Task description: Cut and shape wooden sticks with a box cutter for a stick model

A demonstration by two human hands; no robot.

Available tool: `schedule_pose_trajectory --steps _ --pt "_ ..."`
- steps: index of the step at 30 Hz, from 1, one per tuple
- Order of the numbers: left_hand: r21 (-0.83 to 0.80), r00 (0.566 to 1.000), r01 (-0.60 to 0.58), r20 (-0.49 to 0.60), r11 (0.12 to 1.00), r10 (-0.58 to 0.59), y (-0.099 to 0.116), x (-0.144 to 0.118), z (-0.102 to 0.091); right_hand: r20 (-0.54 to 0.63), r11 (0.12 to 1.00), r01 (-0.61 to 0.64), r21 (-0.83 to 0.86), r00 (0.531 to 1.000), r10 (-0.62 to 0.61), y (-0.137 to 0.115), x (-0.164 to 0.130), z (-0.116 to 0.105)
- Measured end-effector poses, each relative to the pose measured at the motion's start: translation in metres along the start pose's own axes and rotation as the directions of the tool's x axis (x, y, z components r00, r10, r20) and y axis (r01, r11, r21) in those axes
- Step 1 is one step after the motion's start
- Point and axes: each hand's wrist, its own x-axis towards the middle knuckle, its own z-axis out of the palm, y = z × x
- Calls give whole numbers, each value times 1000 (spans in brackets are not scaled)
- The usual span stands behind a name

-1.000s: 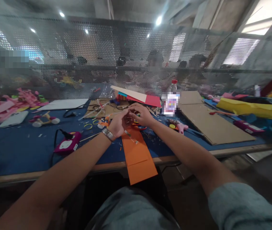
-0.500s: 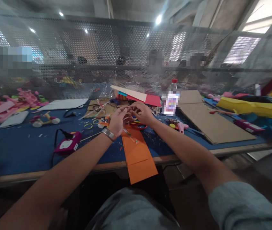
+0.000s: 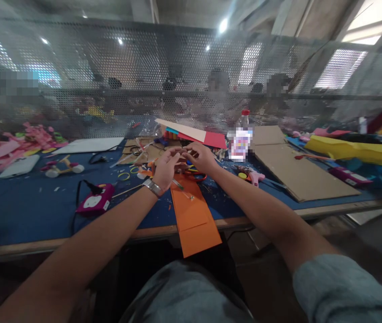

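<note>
Head view looks down on both hands meeting above a blue table. Left hand, with a metal watch band on its wrist, is raised with its fingers loosely curled toward the right hand; the fingertips of the two touch or nearly touch over the far end of an orange paper strip. Something small sits between the fingers, but it is too blurred to make out, so I cannot tell what either hand pinches or whether it grips anything at all. A thin clear stick lies slanted on the orange strip just under the left palm. The strip runs from beneath the hands toward the person and hangs over the table's near edge.

Just beyond the hands lie red-handled scissors and small yellow rings. Left of the arms sits a magenta device with a black cord. Right of the hands, a pink glue gun lies near a cardboard sheet. A bottle with a red cap stands behind, beside stacked coloured paper. A perforated metal screen backs the table, with people dimly visible behind it.
</note>
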Motion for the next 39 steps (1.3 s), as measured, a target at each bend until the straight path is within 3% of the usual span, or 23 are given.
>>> schedule_pose_trajectory --steps 12,39 --pt "68 998 -46 51 997 42 -11 6 -7 -2 999 5 -35 1000 -5 2 -1 0" --pt "192 986 -156 90 969 141 -7 3 -7 24 995 -66 -69 997 68 -2 -3 -3"
